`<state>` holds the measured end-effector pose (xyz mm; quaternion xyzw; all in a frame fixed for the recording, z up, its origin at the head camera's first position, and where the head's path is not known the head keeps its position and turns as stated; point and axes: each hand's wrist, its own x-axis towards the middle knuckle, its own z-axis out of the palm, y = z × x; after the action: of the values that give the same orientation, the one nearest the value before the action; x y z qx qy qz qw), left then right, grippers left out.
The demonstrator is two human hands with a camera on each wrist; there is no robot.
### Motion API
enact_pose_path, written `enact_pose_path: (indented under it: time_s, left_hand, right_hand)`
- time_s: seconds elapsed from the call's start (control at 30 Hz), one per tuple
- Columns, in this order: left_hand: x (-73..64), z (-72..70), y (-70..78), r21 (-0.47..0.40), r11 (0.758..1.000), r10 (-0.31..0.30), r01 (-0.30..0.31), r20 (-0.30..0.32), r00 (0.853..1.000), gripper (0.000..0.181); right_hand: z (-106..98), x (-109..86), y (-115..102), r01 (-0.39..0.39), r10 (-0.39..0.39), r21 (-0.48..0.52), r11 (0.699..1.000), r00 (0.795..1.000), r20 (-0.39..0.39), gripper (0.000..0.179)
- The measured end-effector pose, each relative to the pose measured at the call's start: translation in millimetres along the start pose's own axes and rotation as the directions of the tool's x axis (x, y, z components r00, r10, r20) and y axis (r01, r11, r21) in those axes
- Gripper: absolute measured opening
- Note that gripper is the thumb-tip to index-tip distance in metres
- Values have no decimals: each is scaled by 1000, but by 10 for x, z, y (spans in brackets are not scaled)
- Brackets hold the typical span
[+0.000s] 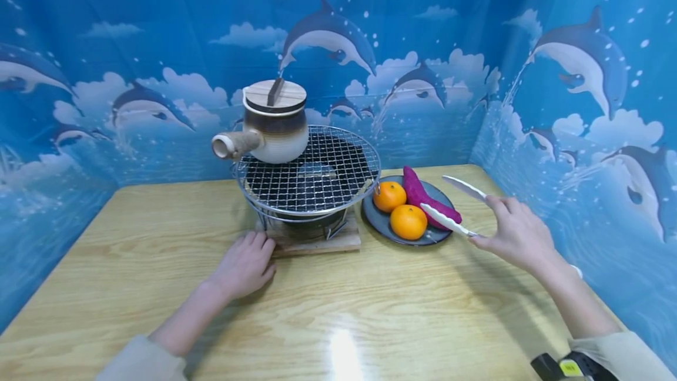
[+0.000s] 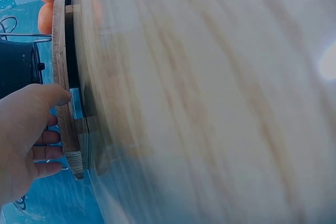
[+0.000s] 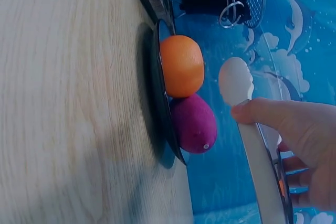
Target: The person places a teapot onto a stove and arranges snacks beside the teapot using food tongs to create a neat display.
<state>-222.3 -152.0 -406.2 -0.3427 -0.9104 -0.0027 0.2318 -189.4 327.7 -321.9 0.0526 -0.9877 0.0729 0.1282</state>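
My right hand [image 1: 520, 237] grips a pair of tongs [image 3: 257, 161], whose white-tipped arms stand spread apart. In the head view the lower tip overlaps a purple sweet potato [image 1: 415, 188] lying on a dark plate [image 1: 371, 223]. Two oranges [image 1: 408, 222] share the plate, left of the sweet potato. My left hand [image 1: 245, 266] holds the front left corner of a wooden board [image 1: 322, 246], with its thumb along the board's edge in the left wrist view. A small dark stove [image 2: 18, 64] stands on that board, under a round wire grill rack [image 1: 312, 184].
On the rack's back left sits a lidded clay pot [image 1: 277, 140], its hollow side handle [image 1: 238, 144] jutting left. The plate stands just right of the board. A dolphin-printed curtain [image 1: 423, 28] closes off the back and sides of the wooden table [image 1: 423, 310].
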Motion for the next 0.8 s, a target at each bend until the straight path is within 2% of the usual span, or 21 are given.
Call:
enact_pose_path:
  time_s: [0.27,0.47,0.8]
  left_hand:
    - [1,-12,0,-1,1000,3,-3,-4,1000,32]
    - [-6,-23,1,10,1000,11,-11,-8,1000,32]
    - [-17,-47,7,12,1000,19,-19,-2,1000,32]
  right_hand:
    - [28,-7,-83,110,-110,-8,994,994,-22,82]
    - [87,-11,-135,190,-192,-36,981,980,-51,85]
    - [132,-11,-227,213,-215,-57,975,976,-31,89]
